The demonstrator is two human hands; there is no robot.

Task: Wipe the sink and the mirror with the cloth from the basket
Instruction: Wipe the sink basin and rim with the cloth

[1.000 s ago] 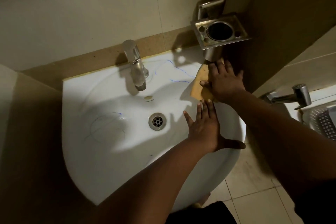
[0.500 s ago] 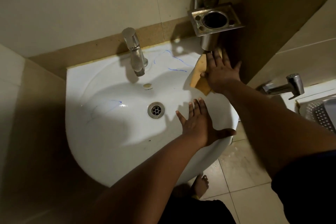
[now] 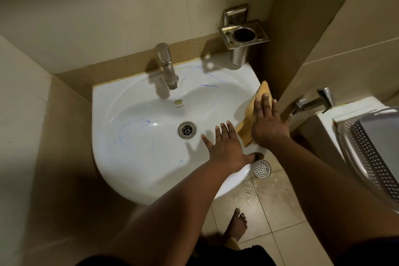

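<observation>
Left hand (image 3: 226, 147) flat on the sink (image 3: 133, 170) at its right front rim, fingers straight and spread, holding nothing. Just beyond, right hand (image 3: 267, 123) pressing the yellow cloth (image 3: 251, 110) with straight fingers against the right rim. Blue scribbles inside the basin and near the tap (image 3: 167, 67) at the back edge.
</observation>
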